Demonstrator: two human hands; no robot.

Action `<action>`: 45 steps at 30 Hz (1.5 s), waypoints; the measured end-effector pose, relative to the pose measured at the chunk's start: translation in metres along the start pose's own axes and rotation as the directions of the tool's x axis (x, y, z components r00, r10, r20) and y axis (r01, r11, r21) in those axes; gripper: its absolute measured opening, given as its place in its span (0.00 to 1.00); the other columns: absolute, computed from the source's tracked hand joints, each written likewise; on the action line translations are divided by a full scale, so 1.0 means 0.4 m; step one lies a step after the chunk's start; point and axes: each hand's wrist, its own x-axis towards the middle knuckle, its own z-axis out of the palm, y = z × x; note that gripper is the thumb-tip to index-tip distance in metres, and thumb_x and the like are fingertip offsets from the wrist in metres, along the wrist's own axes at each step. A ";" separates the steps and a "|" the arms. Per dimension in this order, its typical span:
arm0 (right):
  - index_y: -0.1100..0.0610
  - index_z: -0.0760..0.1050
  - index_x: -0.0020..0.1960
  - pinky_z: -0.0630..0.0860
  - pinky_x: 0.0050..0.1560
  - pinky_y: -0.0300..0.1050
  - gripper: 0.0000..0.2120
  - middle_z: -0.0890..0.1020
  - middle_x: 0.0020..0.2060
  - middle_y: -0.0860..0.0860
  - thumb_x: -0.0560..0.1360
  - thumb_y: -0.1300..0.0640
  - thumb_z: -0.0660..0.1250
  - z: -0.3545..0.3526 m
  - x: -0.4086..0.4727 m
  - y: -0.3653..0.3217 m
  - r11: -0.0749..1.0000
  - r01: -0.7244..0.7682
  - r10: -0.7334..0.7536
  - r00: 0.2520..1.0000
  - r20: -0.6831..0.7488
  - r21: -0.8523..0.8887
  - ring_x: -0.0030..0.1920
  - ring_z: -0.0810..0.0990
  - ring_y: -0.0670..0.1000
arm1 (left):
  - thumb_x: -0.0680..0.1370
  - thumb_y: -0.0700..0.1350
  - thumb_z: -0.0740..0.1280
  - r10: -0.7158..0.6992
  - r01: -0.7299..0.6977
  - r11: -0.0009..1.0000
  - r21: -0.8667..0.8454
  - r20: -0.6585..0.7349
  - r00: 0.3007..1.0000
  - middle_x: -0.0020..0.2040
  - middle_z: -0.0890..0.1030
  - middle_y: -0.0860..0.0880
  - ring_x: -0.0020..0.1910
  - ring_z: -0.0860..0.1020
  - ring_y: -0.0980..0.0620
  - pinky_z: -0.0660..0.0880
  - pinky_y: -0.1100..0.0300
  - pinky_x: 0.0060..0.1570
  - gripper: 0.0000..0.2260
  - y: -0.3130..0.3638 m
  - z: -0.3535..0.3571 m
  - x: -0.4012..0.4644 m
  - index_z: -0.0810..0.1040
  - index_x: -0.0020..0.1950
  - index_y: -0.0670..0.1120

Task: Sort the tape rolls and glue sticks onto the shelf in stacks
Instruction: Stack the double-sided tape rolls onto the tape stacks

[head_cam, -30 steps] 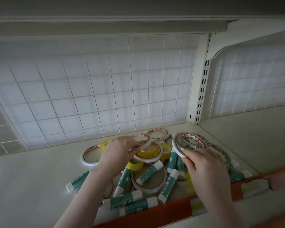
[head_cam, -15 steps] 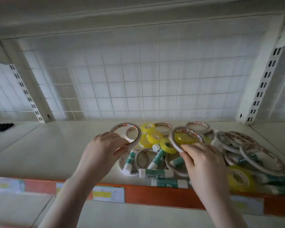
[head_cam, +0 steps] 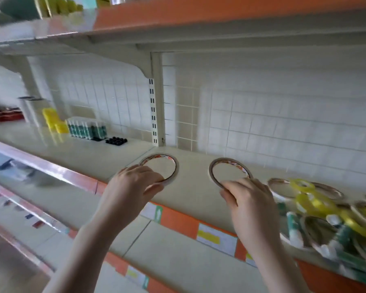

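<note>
Both forearms stretched forward and up over the cream metal shelf (head_cam: 190,193), palms down, wrists slightly bent. Left hand (head_cam: 133,187) curled, fingers and thumb pinching the near rim of a thin white-edged tape roll with printed inner core (head_cam: 173,163), held tilted above the shelf board near the slotted cream upright post (head_cam: 156,98). Right hand (head_cam: 247,199) likewise curled, fingertips clamped on the near rim of a second thin white-edged tape roll (head_cam: 218,163), also tilted; whether either roll touches the board cannot be told. The two rolls side by side, apart from each other.

To the right, lying on the same shelf: a loose heap of more thin white rolls, yellow tape rolls (head_cam: 313,201) and green-and-white glue sticks (head_cam: 294,229), blurred. Far left on the neighbouring board: a standing row of green-and-white glue sticks (head_cam: 86,129), yellow boxes (head_cam: 53,120) just beside it, small black items (head_cam: 116,141) in front. Behind everything, a white wire grid back panel (head_cam: 273,123); along the front edge, an orange price strip (head_cam: 178,220).
</note>
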 end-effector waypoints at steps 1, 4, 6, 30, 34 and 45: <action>0.55 0.79 0.35 0.62 0.39 0.45 0.01 0.78 0.30 0.49 0.64 0.58 0.69 0.032 0.010 -0.049 1.000 0.014 -0.014 1.000 0.007 0.011 0.34 0.78 0.56 | 0.69 0.51 0.67 0.002 -0.002 1.000 -0.001 -0.005 1.000 0.34 0.79 0.54 0.34 0.78 0.50 0.75 0.59 0.33 0.07 -0.049 -0.021 -0.015 0.81 0.39 0.50; 0.54 0.79 0.35 0.62 0.39 0.45 0.02 0.78 0.30 0.49 0.64 0.57 0.68 0.123 0.037 -0.187 0.999 0.028 -0.029 0.999 0.027 0.039 0.34 0.78 0.56 | 0.71 0.54 0.61 0.024 -0.024 1.000 0.011 -0.028 0.999 0.34 0.79 0.53 0.34 0.78 0.50 0.75 0.56 0.33 0.12 -0.201 -0.076 -0.051 0.81 0.40 0.49; 0.55 0.79 0.35 0.62 0.39 0.45 0.02 0.78 0.30 0.49 0.64 0.58 0.67 0.193 0.061 -0.292 0.998 0.041 -0.043 0.999 0.032 0.057 0.34 0.78 0.56 | 0.72 0.54 0.62 0.017 -0.016 0.999 0.034 -0.034 0.999 0.34 0.80 0.53 0.34 0.79 0.49 0.76 0.57 0.33 0.12 -0.320 -0.122 -0.078 0.82 0.40 0.49; 0.58 0.81 0.36 0.74 0.36 0.47 0.03 0.80 0.30 0.54 0.66 0.59 0.69 0.974 0.502 -1.044 0.953 0.148 -0.164 0.986 0.039 0.264 0.33 0.77 0.58 | 0.65 0.42 0.77 -0.170 0.188 0.953 0.240 -0.091 0.981 0.33 0.79 0.54 0.32 0.78 0.50 0.74 0.59 0.31 0.07 -1.401 -0.334 -0.067 0.82 0.39 0.49; 0.57 0.80 0.35 0.75 0.36 0.48 0.04 0.81 0.31 0.53 0.66 0.62 0.74 1.105 0.616 -1.159 0.948 0.138 -0.161 0.985 0.059 0.288 0.34 0.78 0.58 | 0.67 0.48 0.69 -0.153 0.171 0.963 0.211 -0.098 0.983 0.33 0.79 0.54 0.33 0.79 0.48 0.77 0.55 0.34 0.05 -1.588 -0.358 -0.007 0.82 0.39 0.49; 0.59 0.80 0.37 0.72 0.36 0.49 0.06 0.78 0.31 0.56 0.71 0.57 0.71 1.446 0.809 -1.477 0.957 0.047 -0.111 0.972 0.209 0.287 0.36 0.75 0.56 | 0.65 0.43 0.78 -0.104 0.118 0.979 0.167 -0.090 0.990 0.34 0.80 0.54 0.33 0.79 0.50 0.70 0.62 0.29 0.07 -2.099 -0.388 0.058 0.83 0.39 0.49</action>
